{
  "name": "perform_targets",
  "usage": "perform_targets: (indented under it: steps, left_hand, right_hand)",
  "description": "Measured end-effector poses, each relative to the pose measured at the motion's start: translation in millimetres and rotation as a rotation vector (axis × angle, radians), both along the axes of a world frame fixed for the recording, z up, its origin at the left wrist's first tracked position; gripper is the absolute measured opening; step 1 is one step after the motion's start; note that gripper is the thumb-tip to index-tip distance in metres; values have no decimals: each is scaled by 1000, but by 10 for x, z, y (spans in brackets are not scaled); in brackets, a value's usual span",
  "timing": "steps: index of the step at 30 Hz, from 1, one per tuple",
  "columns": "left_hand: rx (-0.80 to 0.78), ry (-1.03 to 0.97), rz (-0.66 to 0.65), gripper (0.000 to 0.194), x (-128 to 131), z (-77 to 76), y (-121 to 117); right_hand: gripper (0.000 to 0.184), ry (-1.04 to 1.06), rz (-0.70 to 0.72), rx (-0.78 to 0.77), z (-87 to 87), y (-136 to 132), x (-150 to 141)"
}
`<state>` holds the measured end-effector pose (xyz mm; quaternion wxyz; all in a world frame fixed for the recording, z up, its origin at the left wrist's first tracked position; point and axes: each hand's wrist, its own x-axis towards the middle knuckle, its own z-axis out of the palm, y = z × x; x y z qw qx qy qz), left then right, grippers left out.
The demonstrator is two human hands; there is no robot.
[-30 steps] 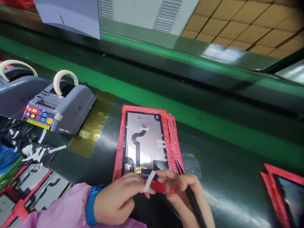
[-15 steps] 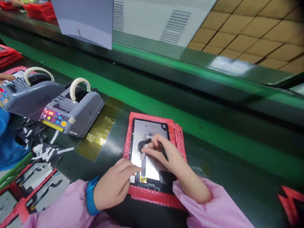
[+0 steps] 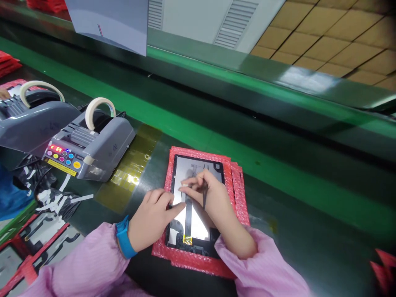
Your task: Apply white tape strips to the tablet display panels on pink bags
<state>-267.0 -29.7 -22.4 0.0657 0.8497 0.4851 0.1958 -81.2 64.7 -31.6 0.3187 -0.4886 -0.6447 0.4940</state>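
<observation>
A flat screen panel (image 3: 198,222) with a bright silver back and black border lies on red bubble wrap (image 3: 198,264). A dark ribbon cable (image 3: 188,218) runs up it from a yellow tape patch (image 3: 187,239). My left hand (image 3: 151,218) rests at the panel's left side, thumb stretched out to the cable, other fingers bent near the edge. Over the panel's middle, my right hand (image 3: 213,198) pinches thumb and forefinger around a small pale strip, apparently tape (image 3: 185,185). Slim black tweezers (image 3: 204,198) are tucked in that same hand, partly hidden by its fingers.
A grey tape dispenser (image 3: 93,144) with a tape roll stands left, another dispenser (image 3: 37,123) beyond it. Yellow film squares (image 3: 130,173) lie beside it. Cut white strips (image 3: 58,198) hang near cables. More panels (image 3: 34,239) sit lower left; red wrap (image 3: 383,264) lies far right.
My left hand has moved up along the cable, its thumb now higher. The right fingertips have shifted slightly up and left, and the tweezers have turned in the hand. The view has shifted slightly.
</observation>
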Motion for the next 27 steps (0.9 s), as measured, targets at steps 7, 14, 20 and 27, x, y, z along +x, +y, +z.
perform_targets:
  steps: [7, 14, 20, 27]
  left_hand:
    - [-121, -220, -136, 30, 45, 367, -311]
    - [-593, -517, -641, 47, 651, 425, -520]
    - [-823, -589, -895, 44, 1482, 263, -652]
    - [-1603, -655, -663, 16, 2583, -94, -672]
  right_hand:
    - [37, -124, -511, 391, 84, -116, 482]
    - [48, -546, -836, 382, -278, -1857, 2072]
    - [59, -1101, -853, 385, -271, -3038, 3216]
    - [37, -938, -665, 645, -251, -2997, 3441]
